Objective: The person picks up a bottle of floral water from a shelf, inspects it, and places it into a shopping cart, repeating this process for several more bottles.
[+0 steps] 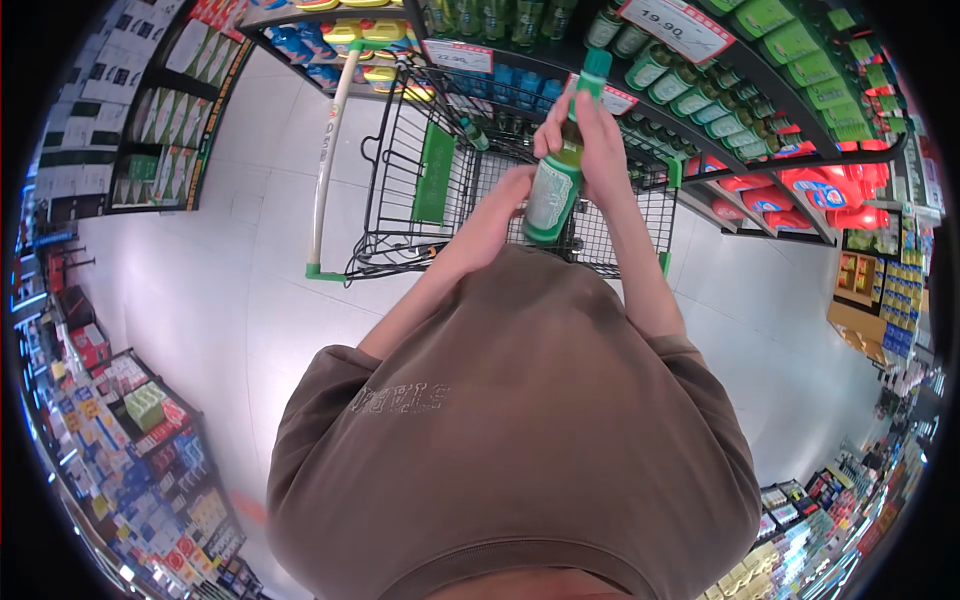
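Note:
Over the shopping cart [390, 205] I hold a green-capped bottle [554, 195] with a pale ornate label and amber-green liquid at its neck. It tilts, with its cap away from me and its base near my chest. My right hand [597, 145] is wrapped round the neck just below the cap. At the lower left side of the label, my left hand [503, 212] supports the bottle; some of its fingers are hidden behind it. A smaller-looking green-capped bottle [475, 134] is inside the cart, beside a green panel [434, 173].
Ahead, shelves hold rows of similar green bottles [690, 98] under price tags [678, 28]. Red jugs [825, 190] stand at right, yellow-capped containers [385, 38] at upper left. The cart's handle [332, 160] is on the left. Pale floor [215, 260] runs along both sides.

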A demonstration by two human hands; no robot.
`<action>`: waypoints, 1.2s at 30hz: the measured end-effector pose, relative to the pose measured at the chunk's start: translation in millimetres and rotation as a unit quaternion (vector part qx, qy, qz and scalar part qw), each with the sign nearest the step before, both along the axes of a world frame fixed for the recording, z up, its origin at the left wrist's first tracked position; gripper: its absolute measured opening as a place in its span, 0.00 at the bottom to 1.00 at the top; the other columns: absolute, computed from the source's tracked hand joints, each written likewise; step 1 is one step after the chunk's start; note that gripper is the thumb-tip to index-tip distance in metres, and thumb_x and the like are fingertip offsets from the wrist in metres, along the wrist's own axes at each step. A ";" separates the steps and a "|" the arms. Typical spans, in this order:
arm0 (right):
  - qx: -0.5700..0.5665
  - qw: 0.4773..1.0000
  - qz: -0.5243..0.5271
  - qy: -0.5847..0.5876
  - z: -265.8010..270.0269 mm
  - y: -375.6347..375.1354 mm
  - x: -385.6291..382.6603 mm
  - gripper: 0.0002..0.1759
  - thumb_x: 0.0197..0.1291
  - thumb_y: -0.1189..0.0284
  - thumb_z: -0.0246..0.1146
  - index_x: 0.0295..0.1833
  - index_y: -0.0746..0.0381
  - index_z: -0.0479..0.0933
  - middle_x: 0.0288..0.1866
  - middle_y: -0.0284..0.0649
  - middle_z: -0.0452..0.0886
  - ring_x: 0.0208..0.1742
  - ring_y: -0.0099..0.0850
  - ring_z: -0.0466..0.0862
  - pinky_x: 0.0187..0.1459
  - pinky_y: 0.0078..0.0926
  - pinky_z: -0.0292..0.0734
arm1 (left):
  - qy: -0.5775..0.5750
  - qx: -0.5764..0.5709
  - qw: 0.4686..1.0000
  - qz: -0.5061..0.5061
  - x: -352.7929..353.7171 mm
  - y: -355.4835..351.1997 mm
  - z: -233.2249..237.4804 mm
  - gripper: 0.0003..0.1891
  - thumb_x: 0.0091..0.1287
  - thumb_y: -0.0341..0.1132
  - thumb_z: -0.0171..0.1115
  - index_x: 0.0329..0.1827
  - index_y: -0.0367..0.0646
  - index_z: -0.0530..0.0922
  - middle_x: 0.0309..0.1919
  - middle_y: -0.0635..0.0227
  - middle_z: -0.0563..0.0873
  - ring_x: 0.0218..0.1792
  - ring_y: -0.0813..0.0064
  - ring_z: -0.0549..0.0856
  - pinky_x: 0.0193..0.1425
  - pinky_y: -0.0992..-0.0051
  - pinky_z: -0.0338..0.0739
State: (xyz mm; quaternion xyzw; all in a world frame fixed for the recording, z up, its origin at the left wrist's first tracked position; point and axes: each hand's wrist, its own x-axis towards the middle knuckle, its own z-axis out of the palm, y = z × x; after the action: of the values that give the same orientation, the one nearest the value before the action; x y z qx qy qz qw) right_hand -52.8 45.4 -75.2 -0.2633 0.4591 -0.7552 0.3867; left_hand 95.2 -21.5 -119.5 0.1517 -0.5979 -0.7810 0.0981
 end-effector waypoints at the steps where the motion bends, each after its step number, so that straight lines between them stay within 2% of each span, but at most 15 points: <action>1: 0.022 0.995 -0.026 0.098 -5.3 1.7 3.0 0.17 0.70 0.58 0.51 0.38 0.62 0.68 0.21 0.32 0.70 0.26 0.28 0.76 0.32 0.25 0.72 | -0.003 -0.001 1.000 0.006 1.3 -6.6 2.6 0.22 0.75 0.48 0.39 0.59 0.40 0.67 0.43 0.62 0.79 0.46 0.72 0.80 0.51 0.74 0.74; 2: 0.078 0.970 -0.039 0.227 -8.5 9.4 7.8 0.14 0.66 0.61 0.58 0.38 0.62 0.69 0.23 0.35 0.73 0.27 0.32 0.78 0.33 0.28 0.72 | -0.002 -0.039 0.998 0.057 3.1 -14.1 6.9 0.21 0.75 0.47 0.39 0.57 0.39 0.68 0.43 0.64 0.79 0.46 0.75 0.78 0.50 0.75 0.72; 3: 0.077 0.970 -0.035 0.226 -10.5 13.0 11.4 0.14 0.66 0.61 0.58 0.38 0.62 0.69 0.23 0.35 0.73 0.27 0.32 0.78 0.33 0.28 0.72 | 0.000 -0.076 0.991 0.108 4.3 -20.7 11.3 0.21 0.75 0.47 0.39 0.55 0.38 0.70 0.43 0.65 0.79 0.47 0.77 0.76 0.50 0.77 0.71; 5: 0.159 0.803 0.018 0.574 -16.5 17.3 16.3 0.14 0.60 0.62 0.62 0.40 0.61 0.70 0.29 0.40 0.77 0.31 0.39 0.79 0.34 0.33 0.72 | 0.012 -0.096 0.985 0.144 9.2 -30.2 21.7 0.19 0.75 0.44 0.40 0.52 0.38 0.72 0.39 0.65 0.80 0.39 0.78 0.78 0.43 0.76 0.73; 6: 0.181 0.783 0.063 0.591 -26.6 18.9 17.5 0.15 0.57 0.61 0.63 0.42 0.60 0.71 0.33 0.45 0.77 0.35 0.45 0.78 0.35 0.38 0.73 | -0.034 -0.121 0.987 0.097 13.8 -35.1 29.6 0.18 0.75 0.44 0.41 0.51 0.37 0.72 0.35 0.65 0.80 0.35 0.79 0.78 0.40 0.76 0.73; 8: 0.175 0.798 0.082 0.570 -42.3 21.3 22.6 0.15 0.58 0.62 0.63 0.43 0.60 0.71 0.34 0.45 0.78 0.36 0.45 0.79 0.36 0.39 0.73 | -0.107 -0.189 0.975 0.049 14.9 -32.9 46.2 0.17 0.72 0.44 0.49 0.45 0.36 0.72 0.21 0.63 0.79 0.22 0.74 0.78 0.29 0.74 0.73; 11: 0.154 0.832 0.100 0.524 -63.7 26.6 29.9 0.16 0.58 0.64 0.63 0.45 0.62 0.71 0.37 0.47 0.79 0.40 0.48 0.79 0.39 0.41 0.74 | -0.199 -0.310 0.929 -0.024 19.2 -28.0 41.2 0.16 0.68 0.43 0.56 0.42 0.35 0.72 0.17 0.63 0.76 0.20 0.79 0.75 0.24 0.76 0.67; 12: 0.157 0.832 0.113 0.520 -75.9 27.8 32.0 0.16 0.58 0.64 0.63 0.47 0.62 0.71 0.38 0.47 0.79 0.41 0.48 0.79 0.40 0.40 0.75 | -0.200 -0.310 0.929 -0.024 20.7 -27.1 35.5 0.16 0.68 0.43 0.56 0.42 0.35 0.72 0.17 0.63 0.76 0.20 0.79 0.75 0.24 0.76 0.67; 14: 0.162 0.834 0.124 0.513 -85.4 28.2 35.2 0.17 0.58 0.65 0.63 0.48 0.62 0.71 0.39 0.47 0.79 0.42 0.48 0.80 0.41 0.40 0.75 | -0.172 -0.292 0.941 0.019 23.8 -26.6 22.8 0.19 0.63 0.46 0.62 0.39 0.35 0.73 0.16 0.56 0.80 0.18 0.61 0.81 0.25 0.66 0.73; 21: 0.174 0.817 0.199 0.513 -117.5 28.3 41.4 0.18 0.63 0.61 0.58 0.51 0.63 0.71 0.43 0.45 0.79 0.48 0.45 0.78 0.49 0.39 0.74 | -0.183 -0.365 0.913 -0.002 27.3 -29.7 -0.9 0.16 0.62 0.42 0.63 0.33 0.34 0.73 0.19 0.49 0.80 0.22 0.53 0.82 0.27 0.64 0.74; 23: 0.172 0.822 0.201 0.504 -124.5 27.8 40.5 0.18 0.63 0.61 0.57 0.51 0.63 0.71 0.44 0.44 0.79 0.49 0.45 0.78 0.49 0.39 0.74 | -0.175 -0.365 0.914 0.001 24.5 -29.0 -11.6 0.15 0.64 0.40 0.62 0.34 0.34 0.72 0.16 0.58 0.76 0.17 0.66 0.77 0.24 0.70 0.70; 27: 0.205 0.840 0.213 0.456 -148.6 27.0 39.2 0.19 0.63 0.61 0.58 0.53 0.62 0.70 0.47 0.45 0.77 0.52 0.45 0.77 0.51 0.39 0.73 | -0.170 -0.368 0.914 0.003 18.1 -30.6 -37.9 0.14 0.63 0.38 0.63 0.34 0.34 0.73 0.16 0.56 0.76 0.17 0.64 0.77 0.24 0.69 0.70; 30: 0.230 0.849 0.210 0.428 -170.1 31.1 33.8 0.22 0.62 0.62 0.59 0.57 0.62 0.69 0.51 0.48 0.76 0.55 0.45 0.75 0.54 0.39 0.72 | -0.161 -0.391 0.906 -0.016 8.2 -32.6 -64.9 0.12 0.61 0.36 0.63 0.33 0.34 0.73 0.17 0.53 0.78 0.20 0.59 0.80 0.26 0.66 0.72; 32: 0.251 0.856 0.212 0.399 -190.8 40.2 29.3 0.24 0.62 0.63 0.60 0.61 0.62 0.68 0.54 0.49 0.75 0.57 0.45 0.74 0.56 0.39 0.71 | -0.143 -0.428 0.891 -0.040 -0.6 -35.8 -93.4 0.11 0.60 0.33 0.62 0.32 0.34 0.73 0.22 0.46 0.81 0.27 0.47 0.82 0.33 0.57 0.76; 36: 0.389 0.825 0.157 0.378 -232.5 95.3 14.0 0.25 0.59 0.60 0.60 0.58 0.63 0.69 0.53 0.50 0.76 0.55 0.47 0.76 0.56 0.38 0.72 | -0.187 -0.470 0.859 -0.083 -16.9 -50.1 -158.0 0.10 0.59 0.33 0.62 0.34 0.34 0.72 0.24 0.46 0.81 0.28 0.45 0.82 0.35 0.55 0.77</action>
State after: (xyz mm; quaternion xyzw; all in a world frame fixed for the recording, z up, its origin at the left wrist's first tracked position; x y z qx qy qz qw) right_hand -38.8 140.7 -307.7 -0.4247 0.7775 -0.2846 0.3663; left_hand 78.3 -71.5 -277.5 0.1805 -0.9112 -0.3698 -0.0206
